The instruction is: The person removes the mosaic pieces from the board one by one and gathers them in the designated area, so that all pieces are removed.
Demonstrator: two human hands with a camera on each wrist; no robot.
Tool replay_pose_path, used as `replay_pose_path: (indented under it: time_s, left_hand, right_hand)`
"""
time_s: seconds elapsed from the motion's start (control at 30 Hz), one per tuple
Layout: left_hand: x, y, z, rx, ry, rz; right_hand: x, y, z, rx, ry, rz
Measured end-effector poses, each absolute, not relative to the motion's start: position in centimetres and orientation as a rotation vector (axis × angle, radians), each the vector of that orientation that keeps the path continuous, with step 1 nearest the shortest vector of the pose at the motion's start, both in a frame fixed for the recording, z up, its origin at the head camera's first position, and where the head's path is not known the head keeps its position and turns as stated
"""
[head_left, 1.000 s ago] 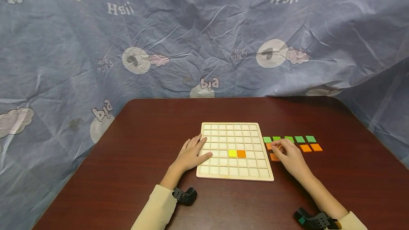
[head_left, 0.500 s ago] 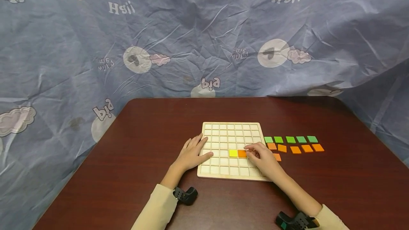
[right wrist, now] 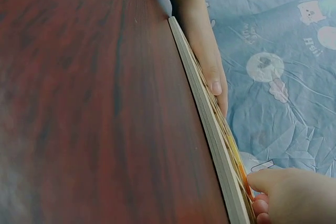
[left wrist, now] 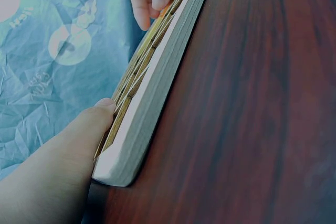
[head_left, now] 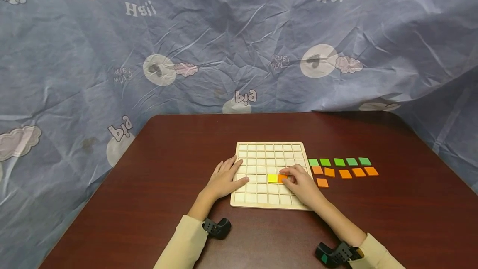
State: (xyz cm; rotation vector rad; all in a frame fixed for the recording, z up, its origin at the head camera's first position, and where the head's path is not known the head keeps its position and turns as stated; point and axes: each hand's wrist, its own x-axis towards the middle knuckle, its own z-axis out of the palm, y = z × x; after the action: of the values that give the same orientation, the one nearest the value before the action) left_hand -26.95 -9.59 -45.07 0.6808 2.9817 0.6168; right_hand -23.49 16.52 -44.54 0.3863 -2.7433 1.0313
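A pale wooden grid board (head_left: 251, 198) lies on the dark table. My left hand (head_left: 223, 179) rests on its left side, fingers spread, thumb on the border squares; its thumb (left wrist: 86, 129) shows beside the board in the left wrist view. A yellow square tile (head_left: 272, 178) sits in the grid, with an orange square tile (head_left: 281, 178) just to its right. My right hand (head_left: 304, 186) is over the board, and its thumb and finger pinch at the orange tile, partly covering it. In the right wrist view the thumb of my right hand (right wrist: 294, 195) meets the orange tile (right wrist: 243, 174).
Right of the board lie a row of green tiles (head_left: 339, 162) and several orange tiles (head_left: 345, 174), with one orange tile (head_left: 322, 182) nearer me. A blue patterned cloth (head_left: 209, 53) hangs behind the table (head_left: 179, 144). Both wrists wear black straps.
My right hand has moved left from the loose tiles to the board, then slightly further left onto the orange tile there. My left hand has stayed on the board's left edge.
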Motion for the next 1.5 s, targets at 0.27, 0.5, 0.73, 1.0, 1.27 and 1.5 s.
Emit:
replay_pose_path:
  time_s: [0.27,0.5,0.73,1.0,1.27,1.5]
  left_hand:
    - [-26.72,-9.58,-45.11,0.658,2.984,0.615]
    - [-26.84,-9.64,-45.04,0.659,2.992,0.6]
    - [-26.83,-9.68,-44.93,0.667,2.985,0.618]
    - [-26.9,-9.64,-45.07,0.662,2.993,0.603]
    - [-26.84,-9.61,-45.03,0.665,2.979,0.62]
    - [-26.95,-9.5,-45.23,0.655,2.99,0.599]
  right_hand:
    - [-23.32,16.44,-44.59,0.381,-2.754,1.039]
    - [-23.32,16.36,-44.46,0.379,-2.754,1.034]
    - [-23.31,16.31,-44.42,0.373,-2.77,1.024]
    - [-23.3,16.36,-44.45,0.374,-2.776,1.022]
    - [-23.23,16.41,-44.38,0.39,-2.762,1.046]
    - [-23.28,16.41,-44.43,0.391,-2.752,1.077]
